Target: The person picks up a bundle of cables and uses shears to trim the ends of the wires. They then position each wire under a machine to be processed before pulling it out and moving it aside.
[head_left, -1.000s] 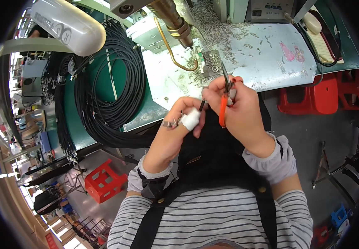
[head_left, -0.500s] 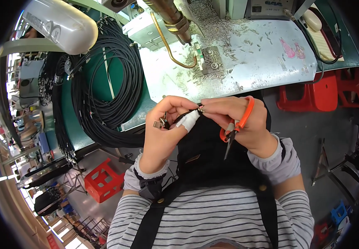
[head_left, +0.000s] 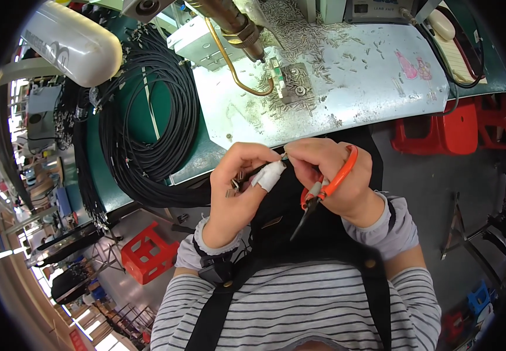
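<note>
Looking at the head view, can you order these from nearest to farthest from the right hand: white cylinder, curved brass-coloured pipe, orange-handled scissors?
1. Orange-handled scissors: held in the right hand.
2. Curved brass-coloured pipe: ahead, to its left.
3. White cylinder: far upper left.

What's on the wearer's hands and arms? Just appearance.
Left hand: white wrap on the thumb, black strapped device near the wrist. Right hand: no wrap visible. Both forearms: pale grey gathered sleeve covers. Above: light shirt sleeves with dark stripes.
</note>
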`<action>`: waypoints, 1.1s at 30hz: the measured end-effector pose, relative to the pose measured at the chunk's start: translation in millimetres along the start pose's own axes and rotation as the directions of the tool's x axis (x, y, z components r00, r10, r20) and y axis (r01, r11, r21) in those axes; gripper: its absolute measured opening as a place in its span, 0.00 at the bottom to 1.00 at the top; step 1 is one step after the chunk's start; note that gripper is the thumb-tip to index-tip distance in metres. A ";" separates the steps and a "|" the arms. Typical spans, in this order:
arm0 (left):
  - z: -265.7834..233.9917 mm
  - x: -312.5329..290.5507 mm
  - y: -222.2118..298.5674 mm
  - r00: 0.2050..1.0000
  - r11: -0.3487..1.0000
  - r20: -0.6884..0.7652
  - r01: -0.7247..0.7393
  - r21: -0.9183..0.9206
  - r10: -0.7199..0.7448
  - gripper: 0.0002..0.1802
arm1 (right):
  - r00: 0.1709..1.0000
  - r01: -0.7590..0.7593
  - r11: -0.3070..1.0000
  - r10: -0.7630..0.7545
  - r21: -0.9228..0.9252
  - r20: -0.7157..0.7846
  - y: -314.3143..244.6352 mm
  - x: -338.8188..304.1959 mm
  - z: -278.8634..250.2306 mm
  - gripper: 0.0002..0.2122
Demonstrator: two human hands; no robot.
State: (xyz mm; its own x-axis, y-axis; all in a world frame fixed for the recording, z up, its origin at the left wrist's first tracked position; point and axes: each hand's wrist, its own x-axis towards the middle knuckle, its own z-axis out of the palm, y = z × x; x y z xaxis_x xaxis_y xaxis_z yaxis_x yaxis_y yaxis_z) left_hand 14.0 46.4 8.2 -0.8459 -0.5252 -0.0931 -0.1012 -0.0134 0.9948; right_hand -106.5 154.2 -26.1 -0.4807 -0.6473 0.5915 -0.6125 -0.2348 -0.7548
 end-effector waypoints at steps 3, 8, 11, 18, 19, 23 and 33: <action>4.5 2.1 3.0 0.994 0.996 -0.094 0.046 -0.071 -0.053 0.10 | 0.999 0.006 1.000 -0.007 0.023 0.044 0.1 0.8 -4.3 0.14; 6.5 4.5 5.0 0.973 0.943 -0.076 0.189 -0.273 -0.217 0.10 | 0.979 0.182 0.959 -0.198 -0.219 -0.053 5.2 2.0 -0.2 0.11; 7.4 4.2 7.3 0.970 0.930 -0.097 0.180 -0.320 -0.221 0.09 | 0.966 0.152 0.987 -0.161 -0.060 -0.204 3.0 3.7 2.8 0.09; 8.6 1.2 7.1 0.980 0.985 -0.181 0.050 -0.163 -0.080 0.09 | 0.751 -0.494 0.815 0.576 -0.304 0.325 -17.0 1.4 -11.7 0.16; 8.9 1.2 7.4 0.981 0.985 -0.179 0.051 -0.162 -0.080 0.09 | 0.751 -0.495 0.814 0.576 -0.303 0.323 -17.1 0.6 -9.7 0.16; 8.0 1.5 8.6 0.979 0.995 -0.194 0.043 -0.095 -0.061 0.10 | 0.756 -0.500 0.815 0.576 -0.294 0.310 -16.6 -2.8 -4.3 0.16; -2.1 31.5 10.5 0.968 0.961 -0.110 0.203 -0.186 -0.226 0.08 | 0.620 -0.784 0.551 0.682 0.285 0.387 -11.9 -3.4 -3.4 0.14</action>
State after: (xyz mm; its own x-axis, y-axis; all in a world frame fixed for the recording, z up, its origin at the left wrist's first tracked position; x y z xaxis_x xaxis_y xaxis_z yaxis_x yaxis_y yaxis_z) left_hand -12.6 27.9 15.9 -0.7382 -0.5989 -0.3103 -0.1721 -0.2776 0.9452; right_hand -99.8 161.7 -18.2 -0.4729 -0.8424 -0.2582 0.2182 0.1719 -0.9606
